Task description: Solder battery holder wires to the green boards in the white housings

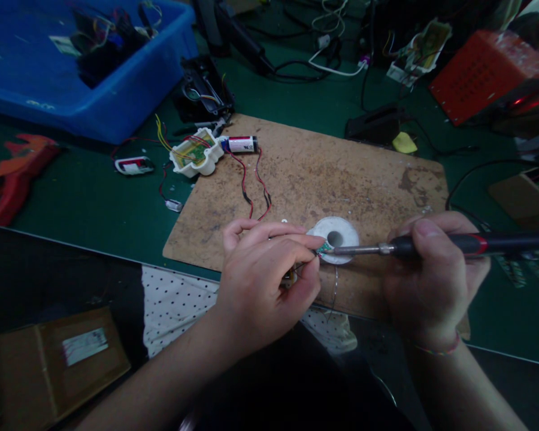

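My right hand is closed around the dark handle of a soldering iron, which points left. Its metal tip touches or nearly touches a small green circuit board. The fingers of my left hand pinch this board and a thin dark wire near it; the hand covers most of what it holds. Under the board and the iron's shaft lies a white solder spool, with a strand of solder hanging from it towards the front edge. Red and black wires run from behind my left fingers to a cylindrical battery.
A brown work board lies on the green table. Left stand a blue bin, a white housing with a circuit and orange-red pliers. Behind to the right are a dark stand, a yellow sponge and a red box.
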Available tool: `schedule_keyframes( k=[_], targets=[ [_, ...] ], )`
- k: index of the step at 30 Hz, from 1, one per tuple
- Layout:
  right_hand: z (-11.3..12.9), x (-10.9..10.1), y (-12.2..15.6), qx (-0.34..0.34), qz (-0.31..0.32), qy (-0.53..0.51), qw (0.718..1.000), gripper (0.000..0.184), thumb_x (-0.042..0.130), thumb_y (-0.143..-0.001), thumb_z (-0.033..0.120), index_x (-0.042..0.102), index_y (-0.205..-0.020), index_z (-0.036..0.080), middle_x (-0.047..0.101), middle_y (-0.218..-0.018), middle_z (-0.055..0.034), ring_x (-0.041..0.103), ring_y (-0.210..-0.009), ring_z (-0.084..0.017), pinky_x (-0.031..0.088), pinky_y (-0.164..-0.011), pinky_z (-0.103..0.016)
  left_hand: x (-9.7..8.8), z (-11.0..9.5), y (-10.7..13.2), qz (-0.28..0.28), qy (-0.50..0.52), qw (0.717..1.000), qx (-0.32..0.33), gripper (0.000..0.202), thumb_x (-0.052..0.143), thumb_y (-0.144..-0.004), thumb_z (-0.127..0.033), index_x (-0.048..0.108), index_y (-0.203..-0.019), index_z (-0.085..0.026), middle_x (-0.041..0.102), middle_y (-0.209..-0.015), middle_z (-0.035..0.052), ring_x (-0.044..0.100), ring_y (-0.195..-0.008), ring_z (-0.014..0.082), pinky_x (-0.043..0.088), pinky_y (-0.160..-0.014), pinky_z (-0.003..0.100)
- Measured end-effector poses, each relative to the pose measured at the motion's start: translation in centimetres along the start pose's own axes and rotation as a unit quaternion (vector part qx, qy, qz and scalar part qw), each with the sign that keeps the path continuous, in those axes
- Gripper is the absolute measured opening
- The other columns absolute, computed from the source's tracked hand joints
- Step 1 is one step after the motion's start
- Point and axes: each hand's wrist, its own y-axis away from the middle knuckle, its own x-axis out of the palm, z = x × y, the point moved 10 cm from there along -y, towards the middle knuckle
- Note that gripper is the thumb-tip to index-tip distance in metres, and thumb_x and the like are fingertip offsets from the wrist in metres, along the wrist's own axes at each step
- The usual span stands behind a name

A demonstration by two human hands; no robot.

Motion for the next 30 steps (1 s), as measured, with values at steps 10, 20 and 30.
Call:
schedule_keyframes(
  k=[10, 20, 30],
  targets=[
    [0.04, -0.14, 0.07, -0.01, -0.008, -0.023, 1.0, 0.017, 0.07, -0.077, 0.028, 0.062, -0.064, 0.021, 0.056, -0.057, 0.0059, 0.048, -0.051, -0.01, 0.033, -0.049, -0.029, 0.01, -0.02, 0.08, -0.003, 0.001, 1.0, 0.002, 0.012, 0.073, -0.087, -0.016, 0.069, -0.08, -0.024, 0.084, -0.1, -0.0082, 0.076, -0.103, 0.0218, 0.038, -0.103, 0.048],
    [0.13, -0.1, 0.1, -0.012, -0.017, -0.017, 1.0, 0.019, 0.068, -0.076, 0.028, 0.058, -0.062, 0.021, 0.053, -0.056, 0.0056, 0.048, -0.049, -0.01, 0.032, -0.047, -0.028, 0.01, 0.03, -0.02, -0.003, 0.001, 1.0, 0.006, 0.012, 0.071, -0.088, -0.017, 0.069, -0.08, -0.024, 0.084, -0.099, -0.0067, 0.076, -0.102, 0.0225, 0.038, -0.102, 0.05],
    [0.43, -0.11, 0.16, -0.019, -0.019, 0.004, 1.0, 0.015, 0.067, -0.075, 0.026, 0.06, -0.062, 0.021, 0.056, -0.056, 0.0056, 0.048, -0.049, -0.01, 0.032, -0.048, -0.028, -0.01, 0.03, 0.01, 0.004, -0.001, 1.0, -0.001, 0.012, 0.072, -0.088, -0.016, 0.069, -0.079, -0.024, 0.084, -0.1, -0.0074, 0.076, -0.104, 0.0221, 0.038, -0.103, 0.049]
  ],
)
